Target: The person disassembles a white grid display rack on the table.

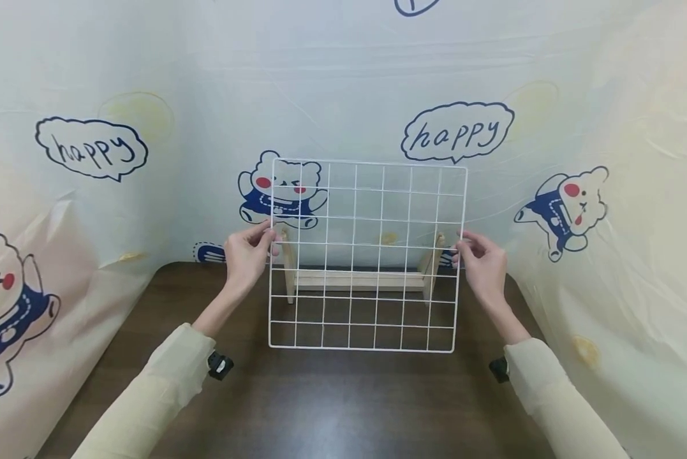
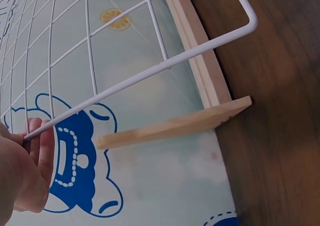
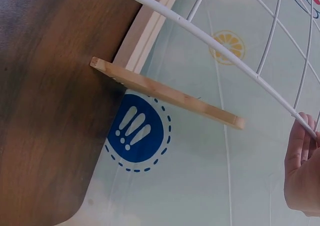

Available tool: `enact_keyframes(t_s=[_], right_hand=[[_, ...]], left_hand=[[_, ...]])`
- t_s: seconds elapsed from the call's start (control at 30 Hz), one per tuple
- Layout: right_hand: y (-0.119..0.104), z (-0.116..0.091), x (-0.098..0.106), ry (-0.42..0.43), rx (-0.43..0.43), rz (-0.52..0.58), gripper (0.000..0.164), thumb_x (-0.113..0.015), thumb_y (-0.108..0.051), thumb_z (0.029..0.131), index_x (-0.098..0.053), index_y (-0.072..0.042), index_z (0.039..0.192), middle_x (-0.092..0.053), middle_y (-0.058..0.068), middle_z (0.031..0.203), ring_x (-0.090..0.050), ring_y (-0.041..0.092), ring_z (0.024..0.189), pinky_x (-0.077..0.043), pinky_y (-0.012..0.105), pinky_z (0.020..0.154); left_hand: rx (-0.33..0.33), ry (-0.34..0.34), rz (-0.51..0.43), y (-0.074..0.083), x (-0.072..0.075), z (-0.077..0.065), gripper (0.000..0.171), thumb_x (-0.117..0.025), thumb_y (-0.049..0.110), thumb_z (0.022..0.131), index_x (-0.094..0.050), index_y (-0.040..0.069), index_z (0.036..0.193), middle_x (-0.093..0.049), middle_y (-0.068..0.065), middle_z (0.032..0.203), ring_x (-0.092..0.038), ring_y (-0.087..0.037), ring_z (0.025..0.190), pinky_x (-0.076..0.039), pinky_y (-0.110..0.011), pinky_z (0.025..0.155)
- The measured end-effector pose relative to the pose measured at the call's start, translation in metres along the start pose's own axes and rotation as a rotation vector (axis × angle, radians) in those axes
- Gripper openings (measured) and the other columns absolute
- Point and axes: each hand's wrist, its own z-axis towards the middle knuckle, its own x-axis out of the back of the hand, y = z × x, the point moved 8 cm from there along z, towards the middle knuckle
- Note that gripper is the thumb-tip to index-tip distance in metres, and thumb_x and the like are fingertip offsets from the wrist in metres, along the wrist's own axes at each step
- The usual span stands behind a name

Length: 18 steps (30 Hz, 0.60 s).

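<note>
Fingers [image 2: 46, 153] of the left hand [image 1: 245, 254] pinch the left edge wire of a white wire grid [image 1: 353, 245], a bit above mid-height. Right hand [image 1: 485, 260] pinches the opposite edge wire at about the same level, thumb and fingers curled round it. So: both hands gripping, one grid between them.

Grid is rectangular, facing the wearer, roughly upright, nearly level side to side. Head view puts it in front of a pale wooden rack [image 1: 390, 282], seen through the mesh. Can't tell whether its bottom wire touches the surface [image 1: 320, 401].

Rack stands toward the back of the dark brown surface: one long crossbar [image 2: 195, 40], an upright board [image 3: 170, 96] at each end. Both wrist views show the grid's edge wire apart from the uprights.

Sleeves [image 1: 148, 392] are pale, small black device [image 1: 220, 366] at each cuff. Behind everything hangs a pale backdrop [image 1: 349, 95] with printed bears [image 1: 569, 213], "happy" speech bubbles [image 1: 457, 132] and orange slices [image 2: 115, 19].
</note>
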Motion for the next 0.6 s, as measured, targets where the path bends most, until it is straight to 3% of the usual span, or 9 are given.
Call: enact_keyframes(t_s=[0.27, 0.43, 0.6], right_hand=[[-0.015, -0.011, -0.002, -0.026, -0.02, -0.031, 0.021, -0.058, 0.006, 0.092, -0.063, 0.014, 0.111, -0.065, 0.034, 0.087, -0.067, 0.027, 0.058, -0.056, 0.024, 0.056], [-0.01, -0.015, -0.004, -0.043, -0.035, -0.042, 0.021, -0.058, 0.006, 0.092, -0.063, 0.015, 0.111, -0.065, 0.035, 0.087, -0.067, 0.033, 0.06, -0.057, 0.028, 0.055], [0.005, -0.019, -0.005, -0.047, -0.056, -0.021, 0.021, -0.06, 0.005, 0.092, -0.063, 0.015, 0.111, -0.066, 0.032, 0.086, -0.067, 0.034, 0.06, -0.057, 0.033, 0.055]], left_hand=[[0.016, -0.017, -0.02, -0.008, -0.001, -0.006, 0.024, -0.062, 0.005, 0.094, -0.069, 0.0, 0.116, -0.07, -0.022, 0.084, -0.065, -0.024, 0.052, -0.054, -0.027, 0.045], [0.024, -0.028, 0.001, -0.013, -0.002, -0.011, 0.022, -0.061, 0.005, 0.094, -0.069, -0.002, 0.114, -0.07, -0.021, 0.084, -0.064, -0.018, 0.051, -0.054, -0.026, 0.046], [0.026, -0.029, 0.011, -0.018, -0.002, -0.017, 0.022, -0.06, 0.006, 0.095, -0.069, -0.004, 0.113, -0.07, -0.022, 0.084, -0.065, -0.022, 0.053, -0.054, -0.026, 0.046]])
